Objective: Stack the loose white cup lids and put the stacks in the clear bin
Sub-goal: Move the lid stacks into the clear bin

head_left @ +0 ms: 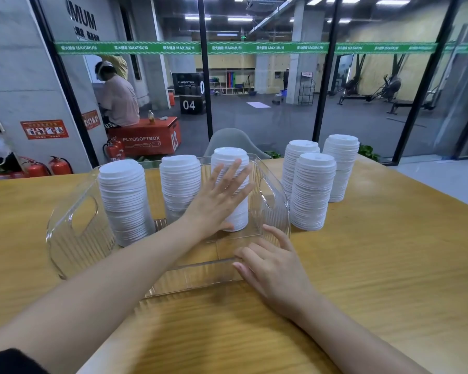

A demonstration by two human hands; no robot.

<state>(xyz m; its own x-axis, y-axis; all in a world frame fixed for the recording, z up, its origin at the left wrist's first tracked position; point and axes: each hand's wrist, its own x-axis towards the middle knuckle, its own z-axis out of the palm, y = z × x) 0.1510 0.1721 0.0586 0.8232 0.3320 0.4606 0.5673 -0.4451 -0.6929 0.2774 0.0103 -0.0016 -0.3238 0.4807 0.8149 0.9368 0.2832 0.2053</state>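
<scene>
The left hand (pixel 219 197) is spread wide, fingers straight and slightly fanned, and its palm is laid flat against the near side of a lid stack (pixel 231 184) standing inside the clear bin (pixel 73 238). Nothing is gripped; the stack is only pressed or steadied by the open palm, and the thumb is seen low near the base of the stack. The right hand (pixel 274 265) is loosely open as well, its fingertips resting on the bin's near wall close to the right corner, with nothing clasped in it.

Two more stacks are stood in the bin to the left of the left hand: a middle stack (pixel 179 184) just beside it and a far-left stack (pixel 123 201) beyond the forearm. The middle of the touched stack is covered by the left hand, and the lower parts of all three are seen only through the ribbed clear walls, where edges are hard to make out. Whether neighbouring stacks touch cannot be told.

Beyond and to the right of the right hand, outside the bin, three further stacks (pixel 312 193) are grouped on the wooden table (pixel 389 265), the front one partly hiding another behind it.

Every stack is stood upright, its long axis vertical, lid tops facing up. The bin's long axis is laid left to right across the hands.
</scene>
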